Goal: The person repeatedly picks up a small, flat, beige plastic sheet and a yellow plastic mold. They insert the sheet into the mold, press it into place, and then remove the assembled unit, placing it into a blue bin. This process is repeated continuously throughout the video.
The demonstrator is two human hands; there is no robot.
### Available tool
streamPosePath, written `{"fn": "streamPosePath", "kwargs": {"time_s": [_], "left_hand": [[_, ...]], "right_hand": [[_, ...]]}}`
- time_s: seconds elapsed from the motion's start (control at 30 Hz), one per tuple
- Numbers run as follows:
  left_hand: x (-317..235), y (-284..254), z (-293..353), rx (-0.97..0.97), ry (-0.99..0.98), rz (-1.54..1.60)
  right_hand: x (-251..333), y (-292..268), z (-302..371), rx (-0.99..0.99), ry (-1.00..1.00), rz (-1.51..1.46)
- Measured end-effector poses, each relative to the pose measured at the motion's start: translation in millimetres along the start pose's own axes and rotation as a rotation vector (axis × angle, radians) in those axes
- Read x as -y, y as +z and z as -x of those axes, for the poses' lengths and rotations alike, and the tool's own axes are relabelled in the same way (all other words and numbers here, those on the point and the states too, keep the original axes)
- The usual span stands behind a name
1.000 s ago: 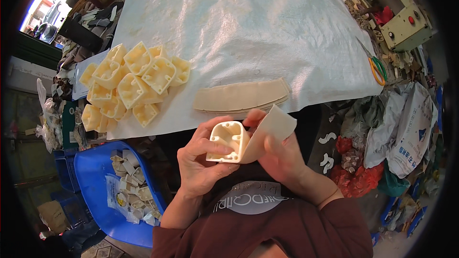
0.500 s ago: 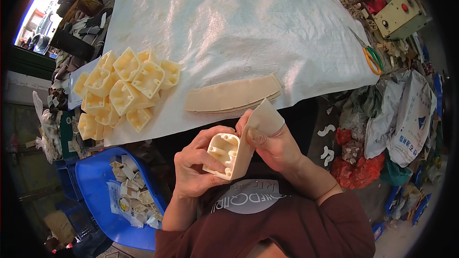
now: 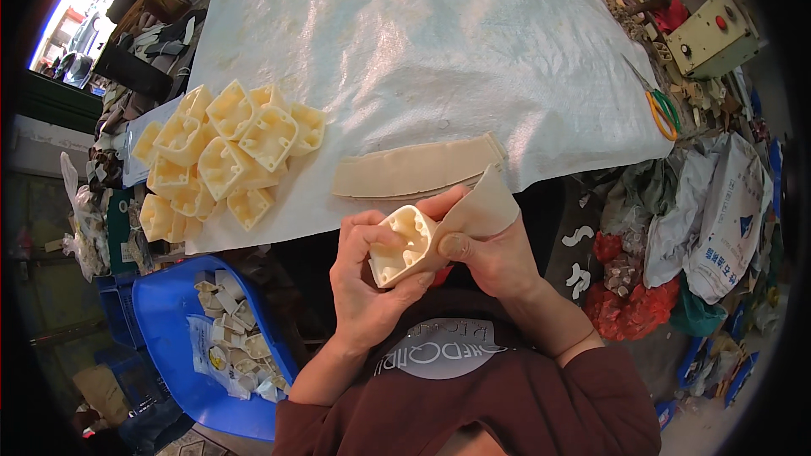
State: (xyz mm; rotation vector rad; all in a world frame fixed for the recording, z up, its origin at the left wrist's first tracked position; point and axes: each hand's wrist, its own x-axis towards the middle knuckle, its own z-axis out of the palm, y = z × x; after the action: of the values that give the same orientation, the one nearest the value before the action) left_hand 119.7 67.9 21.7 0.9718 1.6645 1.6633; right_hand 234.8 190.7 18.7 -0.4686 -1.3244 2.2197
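Observation:
My left hand (image 3: pixel 359 274) grips a hollow cream plastic shell (image 3: pixel 391 263), open side facing up, with fingers inside its cavity and around its wall. A beige, leather-like strip (image 3: pixel 483 205) lies against the shell's right side. My right hand (image 3: pixel 498 266) pinches this strip, thumb on the near face, and its free end sticks up past the fingers. Just beyond my hands, a small stack of similar beige strips (image 3: pixel 414 167) rests on the table's near edge. A pile of matching cream shells (image 3: pixel 224 160) sits to the left.
White sheeting (image 3: pixel 405 59) covers the table. Orange-and-green-handled scissors (image 3: pixel 663 114) lie at its right edge, near a control box (image 3: pixel 716 36). A blue bin (image 3: pixel 156 312) with scraps stands lower left. White sacks (image 3: pixel 718 219) and red bags (image 3: pixel 629 308) are at right.
My left hand has turned the shell and shifted it slightly up and to the right. My right hand, still pinching the strip, has moved a little right.

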Motion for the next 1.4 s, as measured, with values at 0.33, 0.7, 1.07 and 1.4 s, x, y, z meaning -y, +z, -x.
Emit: {"fn": "streamPosePath", "kwargs": {"time_s": [0.33,0.7,1.07,1.4], "left_hand": [[-2.4,-16.4,-7.8,0.258,0.159,0.078],[-0.5,22.5,1.1,-0.166,0.092,-0.041],[3.5,-7.6,-5.5,0.210,0.156,0.335],[3.9,-8.8,-8.3,0.330,0.188,0.269]], "right_hand": [[4.3,-3.5,-3.2,-0.001,0.062,-0.122],[-7.2,-1.1,-3.4,-0.081,-0.108,-0.041],[3.1,-2.4,0.2,0.042,-0.025,-0.032],[-6.3,-8.1,0.3,-0.003,-0.032,-0.178]]}}
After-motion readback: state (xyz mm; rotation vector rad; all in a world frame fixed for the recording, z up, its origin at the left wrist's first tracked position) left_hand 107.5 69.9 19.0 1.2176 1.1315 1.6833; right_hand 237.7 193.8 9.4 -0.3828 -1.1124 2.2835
